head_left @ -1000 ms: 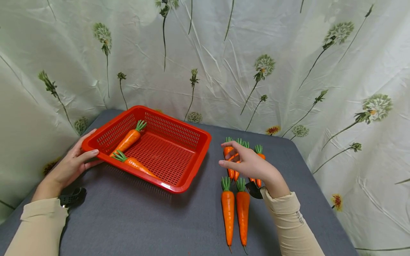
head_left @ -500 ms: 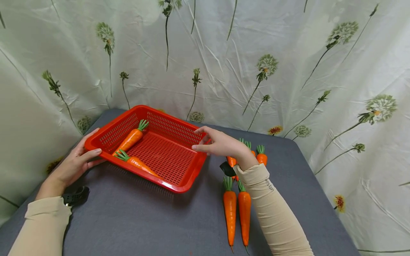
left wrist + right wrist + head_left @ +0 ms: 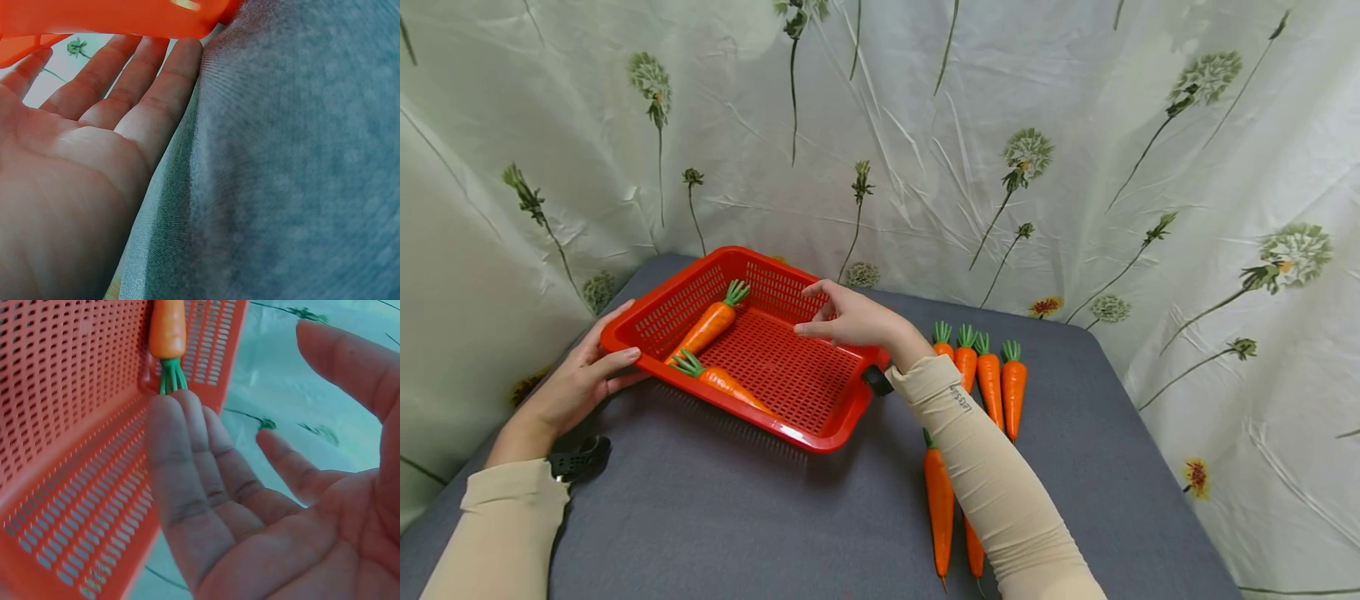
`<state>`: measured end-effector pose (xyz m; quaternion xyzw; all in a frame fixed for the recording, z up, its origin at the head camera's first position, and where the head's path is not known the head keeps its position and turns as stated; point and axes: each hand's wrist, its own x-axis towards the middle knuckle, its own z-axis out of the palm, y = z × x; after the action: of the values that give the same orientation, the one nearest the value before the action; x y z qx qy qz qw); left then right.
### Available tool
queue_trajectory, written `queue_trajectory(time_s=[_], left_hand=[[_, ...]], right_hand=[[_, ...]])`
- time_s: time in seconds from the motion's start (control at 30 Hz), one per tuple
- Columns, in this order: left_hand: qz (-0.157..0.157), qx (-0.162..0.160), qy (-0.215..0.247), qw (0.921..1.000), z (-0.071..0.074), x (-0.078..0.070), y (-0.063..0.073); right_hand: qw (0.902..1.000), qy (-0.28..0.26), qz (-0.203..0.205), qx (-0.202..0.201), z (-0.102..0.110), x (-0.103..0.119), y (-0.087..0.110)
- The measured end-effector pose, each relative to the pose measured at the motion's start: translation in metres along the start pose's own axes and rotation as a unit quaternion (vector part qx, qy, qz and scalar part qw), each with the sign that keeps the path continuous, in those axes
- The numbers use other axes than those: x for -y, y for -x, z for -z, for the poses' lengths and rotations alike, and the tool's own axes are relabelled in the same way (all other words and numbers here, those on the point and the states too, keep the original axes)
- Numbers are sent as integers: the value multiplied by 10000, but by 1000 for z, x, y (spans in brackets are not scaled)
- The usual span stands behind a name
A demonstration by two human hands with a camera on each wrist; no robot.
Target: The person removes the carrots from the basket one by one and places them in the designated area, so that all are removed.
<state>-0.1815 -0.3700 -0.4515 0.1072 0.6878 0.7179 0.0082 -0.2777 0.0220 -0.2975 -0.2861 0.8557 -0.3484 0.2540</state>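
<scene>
A red plastic basket [image 3: 820, 433] with slotted sides stands at the left of the table. My left hand [image 3: 572, 383] holds its left corner, thumb at the rim and fingers beside and below it; the left wrist view shows the fingers [image 3: 162, 106] reaching up to the basket's edge. Inside, at the left, lie two orange carrots with green tops, one toward the back [image 3: 703, 329] and one along the near wall [image 3: 730, 387]. My right hand [image 3: 853, 317] hovers over the basket's right part, fingers loosely bent and holding nothing. In the right wrist view, its fingertips overlap a carrot's green top [image 3: 172, 375].
Several carrots [image 3: 1013, 392] lie in a row right of the basket. Nearer, two more carrots [image 3: 940, 508] lie partly behind the right sleeve [image 3: 985, 467]. A grey cloth [image 3: 700, 517] covers the table, and a flower-printed curtain [image 3: 925, 125] hangs behind.
My right hand has moved left from above the carrot row to over the basket, uncovering the row. The left hand stays at the basket's corner, and the basket's contents look the same.
</scene>
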Motion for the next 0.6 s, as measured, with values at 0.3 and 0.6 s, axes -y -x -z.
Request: queue_trajectory(time_s=[0.3,0.6], left_hand=[[66,-78,-10,9999,0,-3,-1],[36,-24,32,10000,1,-1,-1]], right_hand=[[9994,-311,111,66,-22,13,-38],[9996,-254,123,55,-43,21,-64]])
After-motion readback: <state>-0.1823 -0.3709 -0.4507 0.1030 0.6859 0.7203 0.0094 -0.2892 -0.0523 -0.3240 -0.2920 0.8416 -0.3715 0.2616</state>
